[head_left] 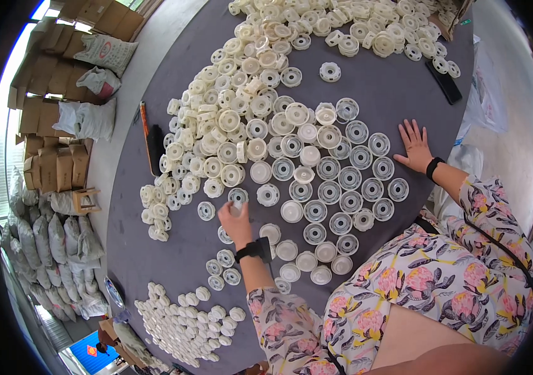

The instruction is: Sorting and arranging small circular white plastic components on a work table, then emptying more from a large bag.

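My left hand (235, 224) is at the middle of the dark table, thumb and fingers closed round a pale part partly hidden by them. Just beyond its fingertips lies a round plastic wheel (238, 195) with a grey ring. My right hand (414, 147) lies flat on the tabletop at the right, fingers spread, holding nothing. Between the hands, ringed plastic wheels (349, 179) are laid out in loose rows. Nearer to me are plain white-faced wheels (306, 260). Small grey-ringed discs (214, 267) sit beside my left wrist.
A large heap of cream plastic wheels (229, 119) covers the far side. Many small white parts (185, 325) lie at the near left. A black phone (444, 82) rests near the right edge, a brush (153, 144) near the left edge. Cartons (54, 78) and sacks (54, 240) stand beyond.
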Available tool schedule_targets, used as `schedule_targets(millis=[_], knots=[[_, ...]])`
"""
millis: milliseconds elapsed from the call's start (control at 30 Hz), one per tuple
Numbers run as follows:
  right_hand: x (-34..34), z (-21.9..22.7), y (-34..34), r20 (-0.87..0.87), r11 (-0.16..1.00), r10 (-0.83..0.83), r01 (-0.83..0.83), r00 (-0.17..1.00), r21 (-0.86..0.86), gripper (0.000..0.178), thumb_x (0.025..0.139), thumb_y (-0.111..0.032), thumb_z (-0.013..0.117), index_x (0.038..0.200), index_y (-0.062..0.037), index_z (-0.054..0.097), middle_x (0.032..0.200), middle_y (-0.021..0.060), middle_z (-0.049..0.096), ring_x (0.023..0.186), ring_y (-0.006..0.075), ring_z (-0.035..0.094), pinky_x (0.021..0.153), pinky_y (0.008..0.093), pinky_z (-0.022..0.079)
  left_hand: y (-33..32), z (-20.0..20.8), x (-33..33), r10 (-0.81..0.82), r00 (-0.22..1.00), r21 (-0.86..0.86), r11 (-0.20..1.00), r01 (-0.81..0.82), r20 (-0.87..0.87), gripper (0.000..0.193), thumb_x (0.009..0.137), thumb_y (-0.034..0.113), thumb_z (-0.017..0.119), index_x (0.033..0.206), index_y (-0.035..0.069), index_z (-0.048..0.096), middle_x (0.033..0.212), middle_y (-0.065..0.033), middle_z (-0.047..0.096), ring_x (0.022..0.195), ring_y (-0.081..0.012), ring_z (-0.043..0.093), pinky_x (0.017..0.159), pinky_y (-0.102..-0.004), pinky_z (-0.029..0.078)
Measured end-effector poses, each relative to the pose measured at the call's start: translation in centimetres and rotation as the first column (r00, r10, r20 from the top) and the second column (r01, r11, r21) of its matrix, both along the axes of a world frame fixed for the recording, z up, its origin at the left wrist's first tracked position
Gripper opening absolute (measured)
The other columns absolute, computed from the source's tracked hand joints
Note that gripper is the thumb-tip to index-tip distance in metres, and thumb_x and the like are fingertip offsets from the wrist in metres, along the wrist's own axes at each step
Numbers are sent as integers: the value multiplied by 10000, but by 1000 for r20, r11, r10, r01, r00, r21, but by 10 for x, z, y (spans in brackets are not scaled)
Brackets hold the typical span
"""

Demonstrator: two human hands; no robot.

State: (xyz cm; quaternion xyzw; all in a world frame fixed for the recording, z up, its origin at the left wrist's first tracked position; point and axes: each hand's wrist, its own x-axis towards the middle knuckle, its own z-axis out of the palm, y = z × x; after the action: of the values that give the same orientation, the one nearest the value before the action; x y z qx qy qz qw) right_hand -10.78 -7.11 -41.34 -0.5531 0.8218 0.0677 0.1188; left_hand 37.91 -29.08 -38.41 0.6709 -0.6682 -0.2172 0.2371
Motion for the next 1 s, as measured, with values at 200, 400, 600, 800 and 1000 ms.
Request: schedule_targets(millis=[200,400,600,800,1000], knots=[[1,3,-2,10,1000,2,-2,1000,11,951,773,-533,589,1463,-58,138,1520,171,82,1406,371,18,1087,593,54,-29,-7,-4,-87,989,-64,993,95,123,438,695,223,759,1017,-25,594,1022,-160,570,991,-330,537,899,-397,426],[2,4,1,14,1000,-4,4,1000,-29,948,769,-537,590,1458,-55,155,1515,175,100,1405,373,24,1087,594,42,7,-26,4,-225,921,-46,967,252,319,429,803,141,633,1185,-28,533,1252,-204,508,1172,-359,475,976,-407,394],[-2,3,3,40,998,2,0,999,-56,943,768,-558,581,1455,-55,174,1511,179,120,1403,381,31,1090,594,29,2,-1,-16,-316,853,37,943,331,415,400,817,141,619,1172,-31,553,1261,-214,510,1173,-368,477,974,-404,399],[-2,0,5,30,999,-10,11,999,-45,951,768,-588,565,1455,-60,175,1512,179,120,1402,385,34,1090,594,33,-20,19,-144,-645,761,-202,739,643,64,360,768,121,658,1101,12,575,1120,-184,565,1038,-349,533,892,-424,424],[1,1,0,36,998,2,1,999,-66,957,756,-587,578,1453,-60,187,1511,178,124,1402,384,38,1091,593,36,-28,-6,-232,-640,702,-76,720,690,312,490,729,90,644,1204,72,523,1167,-159,553,1077,-327,522,877,-438,426]])
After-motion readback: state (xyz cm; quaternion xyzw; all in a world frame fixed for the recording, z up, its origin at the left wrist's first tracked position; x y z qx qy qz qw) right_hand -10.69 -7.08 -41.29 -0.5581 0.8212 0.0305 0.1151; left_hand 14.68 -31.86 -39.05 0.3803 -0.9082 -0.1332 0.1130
